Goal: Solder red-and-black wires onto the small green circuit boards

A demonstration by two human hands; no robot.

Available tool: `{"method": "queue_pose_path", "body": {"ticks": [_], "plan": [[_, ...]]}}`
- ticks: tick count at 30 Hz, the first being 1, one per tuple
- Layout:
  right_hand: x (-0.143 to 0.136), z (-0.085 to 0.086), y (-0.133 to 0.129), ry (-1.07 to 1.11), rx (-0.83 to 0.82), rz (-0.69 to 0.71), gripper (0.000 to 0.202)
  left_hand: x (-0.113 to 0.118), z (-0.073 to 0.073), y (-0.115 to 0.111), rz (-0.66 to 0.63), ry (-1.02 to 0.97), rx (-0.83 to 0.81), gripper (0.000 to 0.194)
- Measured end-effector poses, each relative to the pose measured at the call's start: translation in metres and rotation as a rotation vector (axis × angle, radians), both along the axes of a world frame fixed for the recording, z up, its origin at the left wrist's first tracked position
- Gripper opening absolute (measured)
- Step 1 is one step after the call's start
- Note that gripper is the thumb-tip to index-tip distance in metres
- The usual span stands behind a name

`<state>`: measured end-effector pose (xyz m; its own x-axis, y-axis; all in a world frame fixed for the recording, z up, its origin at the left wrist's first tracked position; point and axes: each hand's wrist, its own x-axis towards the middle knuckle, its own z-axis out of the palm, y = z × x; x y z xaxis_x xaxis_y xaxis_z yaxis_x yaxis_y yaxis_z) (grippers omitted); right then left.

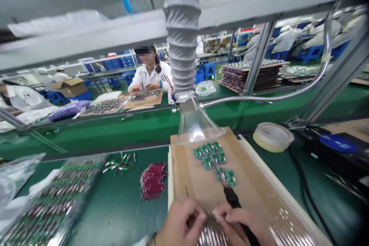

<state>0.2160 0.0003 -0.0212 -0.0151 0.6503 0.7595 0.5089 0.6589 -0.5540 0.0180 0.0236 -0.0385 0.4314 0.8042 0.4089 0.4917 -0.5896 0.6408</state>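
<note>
My left hand is closed in a pinch above the near end of a brown board. A short dark strand pokes up behind its fingers; what the fingertips hold is too small to make out. Close beside it, my right hand is closed around a soldering iron, thumb and finger pressed together towards the left hand. The iron's metal tip points away, over a cluster of small green circuit boards. Shiny metallic rods or strips show below my hands, partly hidden.
A clear fume hood hangs above the boards. Left lie red wires, small wired parts and a bagged tray of parts. On the right are a tape roll and a black device. A co-worker sits opposite.
</note>
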Motion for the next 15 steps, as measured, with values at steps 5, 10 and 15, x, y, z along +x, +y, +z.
{"method": "queue_pose_path", "body": {"ticks": [5,10,15], "plan": [[0.01,0.016,-0.007,-0.086,-0.227,0.092,0.012,-0.004,0.048,0.0,0.097,-0.072,-0.263,0.027],[0.031,0.02,-0.009,0.015,-0.359,0.212,0.023,-0.013,0.046,0.003,0.186,-0.051,-0.372,0.021],[0.042,0.034,-0.01,-0.105,-0.372,0.173,0.026,-0.008,0.044,-0.006,0.122,0.122,-0.453,0.018]]}}
